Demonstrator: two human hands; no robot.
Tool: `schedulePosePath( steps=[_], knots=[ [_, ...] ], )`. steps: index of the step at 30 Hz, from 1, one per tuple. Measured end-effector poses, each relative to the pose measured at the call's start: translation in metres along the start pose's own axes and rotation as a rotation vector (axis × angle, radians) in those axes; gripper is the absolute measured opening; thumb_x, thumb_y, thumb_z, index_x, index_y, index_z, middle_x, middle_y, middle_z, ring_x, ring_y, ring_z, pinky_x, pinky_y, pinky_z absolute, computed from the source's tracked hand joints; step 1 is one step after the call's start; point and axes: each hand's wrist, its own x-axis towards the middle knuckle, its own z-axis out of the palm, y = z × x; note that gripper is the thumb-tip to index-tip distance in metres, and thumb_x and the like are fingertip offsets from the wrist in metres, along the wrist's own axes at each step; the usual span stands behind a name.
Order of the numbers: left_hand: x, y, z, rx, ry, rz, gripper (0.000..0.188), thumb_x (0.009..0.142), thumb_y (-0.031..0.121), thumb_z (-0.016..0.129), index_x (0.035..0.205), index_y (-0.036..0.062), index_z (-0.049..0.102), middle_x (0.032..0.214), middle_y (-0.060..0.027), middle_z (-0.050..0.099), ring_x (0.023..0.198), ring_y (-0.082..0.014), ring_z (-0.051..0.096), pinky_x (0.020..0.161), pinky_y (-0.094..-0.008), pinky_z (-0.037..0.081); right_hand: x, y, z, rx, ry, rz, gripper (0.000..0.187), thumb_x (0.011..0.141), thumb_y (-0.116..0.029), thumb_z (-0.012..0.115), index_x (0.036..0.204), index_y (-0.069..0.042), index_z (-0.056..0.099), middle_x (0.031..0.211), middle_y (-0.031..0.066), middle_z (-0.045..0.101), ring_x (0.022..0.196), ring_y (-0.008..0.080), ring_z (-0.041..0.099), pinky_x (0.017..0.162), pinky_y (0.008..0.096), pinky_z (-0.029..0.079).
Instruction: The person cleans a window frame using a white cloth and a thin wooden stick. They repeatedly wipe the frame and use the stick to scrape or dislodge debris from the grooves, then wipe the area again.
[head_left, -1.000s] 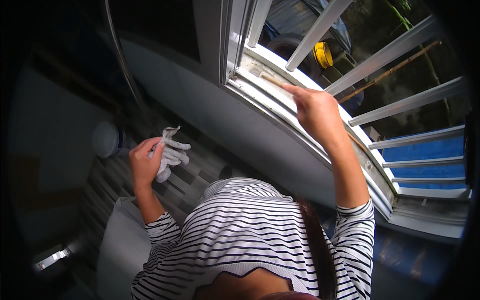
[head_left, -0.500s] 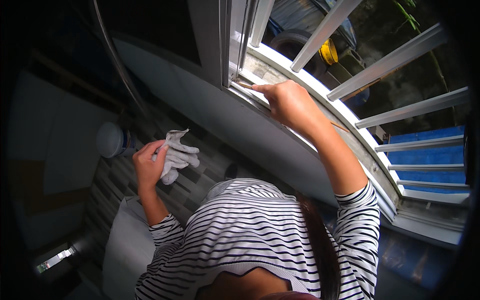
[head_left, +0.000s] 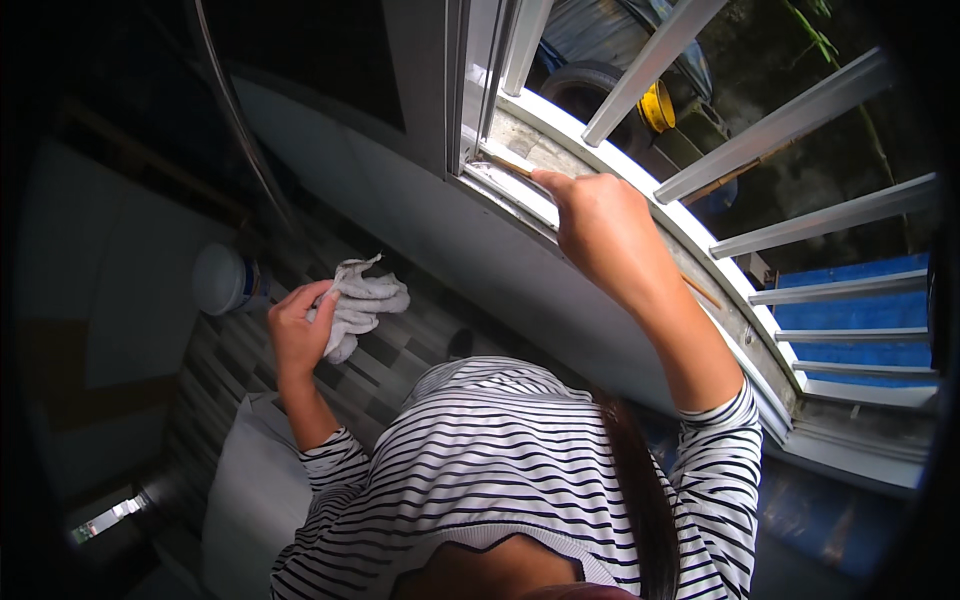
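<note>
My right hand [head_left: 605, 225] is closed around a thin wooden stick [head_left: 516, 164], reaching over the window's bottom track [head_left: 515, 197]. The stick's front end lies at the corner where the track meets the upright frame [head_left: 455, 90]; what its tip is like is too small to tell. Its back end emerges beyond my forearm. At the left, my left hand [head_left: 298, 322] pinches a crumpled white cloth [head_left: 365, 300] with finger-like folds, which hangs above the floor, apart from the window.
White bars [head_left: 760, 125] curve around outside the window, beyond a concrete ledge [head_left: 535, 145]. A white bucket [head_left: 218, 280] stands on the striped floor [head_left: 410, 340] left of my left hand. Outside lie a tire [head_left: 575, 85], a yellow round object [head_left: 655, 105] and a blue sheet [head_left: 850, 310].
My right hand has drawn back a little to the right and nearer, bringing the stick along the track away from the corner. The cloth in my left hand has shifted slightly.
</note>
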Motion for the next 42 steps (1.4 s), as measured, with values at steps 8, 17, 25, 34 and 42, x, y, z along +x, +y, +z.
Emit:
schedulePosePath(
  steps=[8,17,25,34,42],
  knots=[
    [-0.001,-0.008,0.000,0.000,0.013,0.003,0.016,0.079,0.002,0.071,0.094,-0.0009,0.071,0.085,-0.0160,0.071,0.073,-0.0244,0.069,0.068,-0.0298,0.052,0.019,-0.003,0.021,-0.042,-0.033,-0.030,0.024,0.092,-0.009,0.054,0.111,-0.002,0.067,0.074,0.0212,0.065,0.074,0.0379,0.067,0.067,0.0477,0.054],
    [-0.003,-0.009,-0.001,0.022,-0.003,-0.011,0.016,0.079,0.002,0.070,0.094,-0.0008,0.071,0.085,-0.0156,0.071,0.073,-0.0235,0.069,0.067,-0.0299,0.052,0.023,-0.005,0.007,-0.147,-0.073,-0.095,0.013,0.080,-0.005,0.059,0.084,0.000,0.071,0.076,0.0217,0.067,0.075,0.0368,0.069,0.070,0.0445,0.056],
    [-0.002,-0.009,0.002,0.001,-0.001,-0.013,0.017,0.079,0.002,0.071,0.095,-0.0009,0.071,0.085,-0.0156,0.071,0.073,-0.0244,0.069,0.067,-0.0298,0.052,0.025,-0.007,-0.004,-0.175,-0.073,-0.065,0.018,0.080,-0.003,0.060,0.096,-0.003,0.068,0.076,0.0205,0.067,0.075,0.0352,0.069,0.071,0.0429,0.056],
    [-0.001,-0.011,0.003,-0.004,-0.001,-0.020,0.016,0.079,0.002,0.071,0.095,-0.0009,0.071,0.085,-0.0158,0.071,0.074,-0.0254,0.069,0.068,-0.0304,0.053,0.034,-0.009,0.011,-0.187,0.021,-0.111,0.013,0.083,-0.005,0.057,0.087,0.001,0.067,0.074,0.0196,0.067,0.074,0.0353,0.069,0.069,0.0439,0.056],
    [-0.001,-0.008,0.002,0.027,0.001,-0.034,0.016,0.079,0.003,0.071,0.095,-0.0010,0.071,0.085,-0.0164,0.071,0.075,-0.0263,0.070,0.068,-0.0307,0.053,0.029,-0.008,0.015,-0.161,0.024,-0.134,0.011,0.079,-0.005,0.058,0.079,0.000,0.068,0.071,0.0188,0.067,0.071,0.0348,0.069,0.066,0.0440,0.055]
  ],
)
